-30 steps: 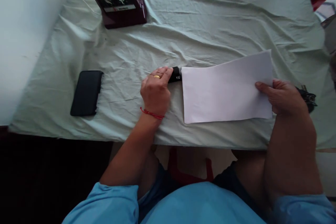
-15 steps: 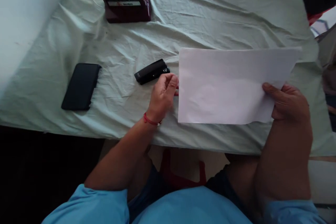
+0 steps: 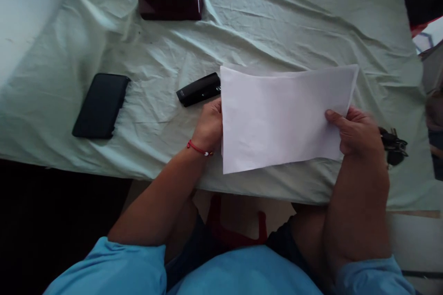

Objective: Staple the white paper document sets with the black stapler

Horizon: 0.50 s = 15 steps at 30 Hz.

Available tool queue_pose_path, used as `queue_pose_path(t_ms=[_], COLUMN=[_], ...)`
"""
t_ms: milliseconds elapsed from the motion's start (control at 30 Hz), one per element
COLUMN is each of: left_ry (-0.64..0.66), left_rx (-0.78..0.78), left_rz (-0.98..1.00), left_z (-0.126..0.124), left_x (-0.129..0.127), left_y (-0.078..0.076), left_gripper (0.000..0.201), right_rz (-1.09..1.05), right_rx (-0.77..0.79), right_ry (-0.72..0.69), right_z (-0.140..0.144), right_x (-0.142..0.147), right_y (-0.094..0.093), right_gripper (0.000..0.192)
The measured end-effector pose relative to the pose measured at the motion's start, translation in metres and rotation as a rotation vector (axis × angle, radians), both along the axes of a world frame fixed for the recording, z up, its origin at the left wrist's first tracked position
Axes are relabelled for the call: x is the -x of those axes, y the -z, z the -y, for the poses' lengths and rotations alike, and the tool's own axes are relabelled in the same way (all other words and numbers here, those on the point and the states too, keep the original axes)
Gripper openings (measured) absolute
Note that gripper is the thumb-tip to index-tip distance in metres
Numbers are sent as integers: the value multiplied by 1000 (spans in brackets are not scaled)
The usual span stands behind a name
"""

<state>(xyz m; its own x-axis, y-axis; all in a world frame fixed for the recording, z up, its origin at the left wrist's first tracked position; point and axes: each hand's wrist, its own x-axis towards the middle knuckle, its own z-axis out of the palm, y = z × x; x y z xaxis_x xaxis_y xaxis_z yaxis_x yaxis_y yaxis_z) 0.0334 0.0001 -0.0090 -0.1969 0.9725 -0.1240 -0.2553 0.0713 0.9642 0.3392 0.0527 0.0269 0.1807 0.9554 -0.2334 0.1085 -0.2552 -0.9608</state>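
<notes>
Several white sheets of paper (image 3: 277, 120) are held above the cloth in a loose stack, with a slight gap between layers along the top edge. My right hand (image 3: 358, 131) grips their right side, thumb on top and fingers underneath. At the left edge, my left hand (image 3: 208, 124) is curled against the sheets, its fingertips hidden behind the front one. A red bracelet (image 3: 199, 148) is round that wrist. Just above my left hand lies a black stapler-like object (image 3: 199, 90), its right end meeting the paper's edge in view.
A black phone (image 3: 101, 106) lies at the left on the pale green tablecloth (image 3: 166, 46). A dark red device with dials (image 3: 169, 2) stands at the back. Keys (image 3: 394, 145) lie beyond my right hand. A red stool (image 3: 235, 235) shows below the table edge.
My right hand has brought the sheets left and their left edge now covers my left hand's fingertips. The layers have parted a little at the top. The keys have come into view.
</notes>
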Motion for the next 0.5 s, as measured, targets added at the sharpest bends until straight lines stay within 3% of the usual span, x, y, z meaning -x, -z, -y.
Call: queue_pose_path(t_ms=[200, 400, 500], left_ry=[-128, -149, -94], left_rx=[125, 121, 98], left_rz=[-56, -113, -22], left_z=[-6, -5, -6], left_x=[4, 5, 4], left_y=[8, 5, 5], left_gripper=[18, 45, 43], right_rz=[79, 125, 148], right_rx=[-14, -38, -35], right_ry=[56, 62, 61], right_z=[0, -3, -2], right_x=[-1, 0, -3], right_y=[1, 3, 3], right_gripper=[31, 32, 32])
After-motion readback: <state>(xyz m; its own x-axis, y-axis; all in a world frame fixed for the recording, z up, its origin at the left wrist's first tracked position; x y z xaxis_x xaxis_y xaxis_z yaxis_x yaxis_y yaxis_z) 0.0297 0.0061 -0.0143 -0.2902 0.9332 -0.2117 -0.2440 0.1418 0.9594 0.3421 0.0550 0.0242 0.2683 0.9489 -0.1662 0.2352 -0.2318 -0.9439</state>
